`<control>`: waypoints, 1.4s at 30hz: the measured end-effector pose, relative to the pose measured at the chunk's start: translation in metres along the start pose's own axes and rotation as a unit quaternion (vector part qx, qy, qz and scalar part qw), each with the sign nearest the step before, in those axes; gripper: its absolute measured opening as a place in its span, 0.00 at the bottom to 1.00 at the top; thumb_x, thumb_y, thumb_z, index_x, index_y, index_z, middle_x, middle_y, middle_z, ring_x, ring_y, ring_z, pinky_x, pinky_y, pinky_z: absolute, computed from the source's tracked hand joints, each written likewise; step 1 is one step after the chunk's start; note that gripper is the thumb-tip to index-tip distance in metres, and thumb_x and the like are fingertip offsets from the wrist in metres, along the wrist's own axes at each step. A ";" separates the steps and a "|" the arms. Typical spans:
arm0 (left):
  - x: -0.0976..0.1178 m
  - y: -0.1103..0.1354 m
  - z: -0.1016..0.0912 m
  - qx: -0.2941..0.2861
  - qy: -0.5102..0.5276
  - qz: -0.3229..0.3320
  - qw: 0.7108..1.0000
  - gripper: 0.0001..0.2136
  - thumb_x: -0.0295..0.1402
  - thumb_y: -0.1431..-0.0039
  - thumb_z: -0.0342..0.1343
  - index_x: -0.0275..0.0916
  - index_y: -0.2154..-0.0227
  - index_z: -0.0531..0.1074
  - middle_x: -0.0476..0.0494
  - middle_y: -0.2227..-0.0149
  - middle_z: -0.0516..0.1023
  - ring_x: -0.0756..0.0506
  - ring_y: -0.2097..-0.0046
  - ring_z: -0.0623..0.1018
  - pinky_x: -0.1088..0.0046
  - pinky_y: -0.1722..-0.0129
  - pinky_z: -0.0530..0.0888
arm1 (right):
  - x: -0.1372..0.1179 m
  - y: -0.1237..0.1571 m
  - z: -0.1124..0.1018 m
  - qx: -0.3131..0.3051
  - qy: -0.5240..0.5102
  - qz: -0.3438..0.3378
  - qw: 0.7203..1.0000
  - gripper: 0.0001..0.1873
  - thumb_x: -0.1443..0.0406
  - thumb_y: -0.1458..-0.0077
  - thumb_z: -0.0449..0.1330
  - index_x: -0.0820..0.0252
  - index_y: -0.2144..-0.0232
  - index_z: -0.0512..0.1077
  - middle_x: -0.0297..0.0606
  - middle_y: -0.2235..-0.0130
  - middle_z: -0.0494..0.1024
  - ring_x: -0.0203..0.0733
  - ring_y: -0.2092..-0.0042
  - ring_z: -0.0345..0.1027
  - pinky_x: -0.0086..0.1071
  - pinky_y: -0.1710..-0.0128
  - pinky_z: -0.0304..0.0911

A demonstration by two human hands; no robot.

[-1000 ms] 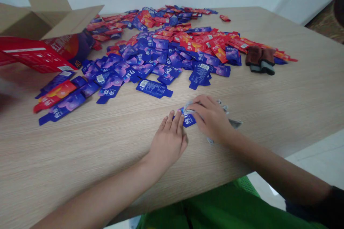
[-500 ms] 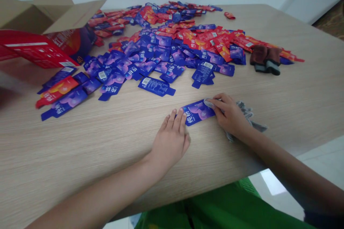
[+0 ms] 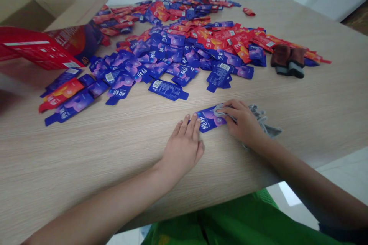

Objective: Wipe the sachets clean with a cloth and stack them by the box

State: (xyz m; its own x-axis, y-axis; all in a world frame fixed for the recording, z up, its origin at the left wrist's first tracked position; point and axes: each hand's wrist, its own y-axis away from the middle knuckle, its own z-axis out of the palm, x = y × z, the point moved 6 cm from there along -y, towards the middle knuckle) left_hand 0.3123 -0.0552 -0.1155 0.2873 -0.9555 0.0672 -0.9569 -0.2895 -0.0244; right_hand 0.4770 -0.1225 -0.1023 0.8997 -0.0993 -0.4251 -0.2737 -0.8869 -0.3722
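A blue sachet lies flat on the wooden table near its front edge. My left hand rests flat beside it, fingers stretched out, fingertips touching the sachet's left end. My right hand is closed on a crumpled grey cloth and presses it onto the sachet's right part. The cloth trails out behind my right hand.
A wide heap of blue and red sachets covers the far half of the table. An open cardboard box with a red carton stands at the back left. A dark brown and grey bundle lies at the right.
My right hand with the cloth slid to the right off the sachet, then came back a little to the left over it. My left hand stayed put.
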 end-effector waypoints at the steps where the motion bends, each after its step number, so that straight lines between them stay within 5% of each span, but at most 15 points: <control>1: 0.000 0.000 0.000 -0.001 0.000 -0.001 1.000 0.28 0.35 0.36 0.44 0.23 0.37 0.58 0.29 0.33 0.53 0.33 0.33 0.58 0.55 0.36 0.62 | 0.008 0.000 -0.005 0.002 -0.016 0.012 1.000 0.14 0.72 0.44 0.55 0.56 0.62 0.78 0.42 0.59 0.74 0.47 0.56 0.67 0.44 0.54 0.64; 5: 0.000 0.001 0.000 0.012 -0.002 0.000 1.000 0.27 0.35 0.36 0.45 0.24 0.38 0.60 0.30 0.33 0.55 0.33 0.33 0.59 0.55 0.37 0.62 | 0.014 -0.007 -0.015 0.010 -0.034 0.038 0.999 0.12 0.70 0.44 0.55 0.56 0.63 0.79 0.41 0.61 0.73 0.46 0.58 0.69 0.43 0.57 0.66; 8: 0.001 0.001 0.000 0.020 -0.005 0.001 1.000 0.27 0.35 0.36 0.45 0.24 0.38 0.60 0.30 0.33 0.55 0.34 0.33 0.59 0.55 0.37 0.63 | -0.017 -0.010 -0.010 0.036 -0.033 -0.016 0.999 0.13 0.70 0.42 0.54 0.56 0.60 0.78 0.42 0.59 0.73 0.46 0.56 0.68 0.42 0.55 0.65; 13: 0.001 0.000 0.000 0.004 -0.016 0.001 1.000 0.26 0.34 0.36 0.44 0.23 0.39 0.62 0.30 0.33 0.55 0.34 0.33 0.58 0.56 0.36 0.62 | -0.056 0.001 0.021 -0.051 0.052 -0.082 0.994 0.16 0.74 0.42 0.50 0.61 0.58 0.76 0.46 0.55 0.75 0.48 0.55 0.66 0.44 0.54 0.62; 22: 0.000 -0.001 0.001 -0.004 -0.013 -0.001 1.000 0.28 0.35 0.37 0.46 0.24 0.37 0.58 0.30 0.33 0.54 0.34 0.33 0.58 0.56 0.36 0.62 | 0.016 0.004 -0.011 0.027 0.014 0.016 0.999 0.14 0.72 0.43 0.55 0.58 0.61 0.79 0.44 0.59 0.74 0.48 0.57 0.68 0.43 0.56 0.66; 27: 0.001 0.000 0.000 0.007 -0.019 0.006 1.000 0.27 0.34 0.36 0.45 0.24 0.38 0.60 0.31 0.33 0.54 0.33 0.33 0.58 0.55 0.37 0.63 | -0.022 -0.001 -0.013 0.047 0.005 -0.051 0.998 0.14 0.73 0.44 0.54 0.60 0.60 0.77 0.45 0.59 0.73 0.48 0.56 0.67 0.43 0.55 0.65; 30: 0.001 0.000 0.000 0.005 -0.018 0.007 1.000 0.26 0.34 0.36 0.45 0.24 0.38 0.61 0.31 0.33 0.55 0.33 0.33 0.58 0.55 0.37 0.63 | -0.045 0.004 0.003 -0.001 0.009 -0.092 0.996 0.15 0.75 0.44 0.53 0.61 0.59 0.77 0.46 0.58 0.74 0.48 0.55 0.66 0.45 0.54 0.65; 33: 0.000 -0.001 0.001 0.001 -0.013 0.004 1.000 0.27 0.34 0.36 0.45 0.24 0.38 0.60 0.30 0.33 0.54 0.34 0.33 0.58 0.55 0.37 0.62 | -0.036 0.011 0.009 -0.006 0.019 -0.076 0.997 0.15 0.75 0.45 0.54 0.60 0.60 0.77 0.46 0.58 0.74 0.49 0.55 0.66 0.46 0.54 0.65; 38: 0.000 0.000 0.002 0.000 -0.008 0.005 1.000 0.27 0.35 0.36 0.45 0.25 0.37 0.58 0.31 0.33 0.54 0.33 0.33 0.58 0.55 0.37 0.62 | 0.010 0.010 -0.015 0.062 0.008 0.001 0.998 0.13 0.74 0.46 0.56 0.58 0.62 0.78 0.42 0.61 0.73 0.47 0.57 0.68 0.43 0.56 0.66; 42: -0.001 0.000 0.002 0.006 -0.010 0.005 1.000 0.27 0.35 0.37 0.46 0.25 0.37 0.59 0.30 0.33 0.54 0.33 0.33 0.59 0.55 0.37 0.63 | 0.001 0.005 -0.023 0.070 0.013 -0.012 0.997 0.12 0.72 0.45 0.56 0.58 0.62 0.77 0.42 0.61 0.73 0.48 0.57 0.67 0.44 0.56 0.66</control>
State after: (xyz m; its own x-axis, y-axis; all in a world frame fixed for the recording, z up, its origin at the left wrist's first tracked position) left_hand 0.3122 -0.0547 -0.1172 0.2794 -0.9591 0.0461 -0.9590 -0.2812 -0.0363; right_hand 0.4844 -0.1376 -0.0851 0.9148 -0.0915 -0.3934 -0.2947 -0.8173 -0.4952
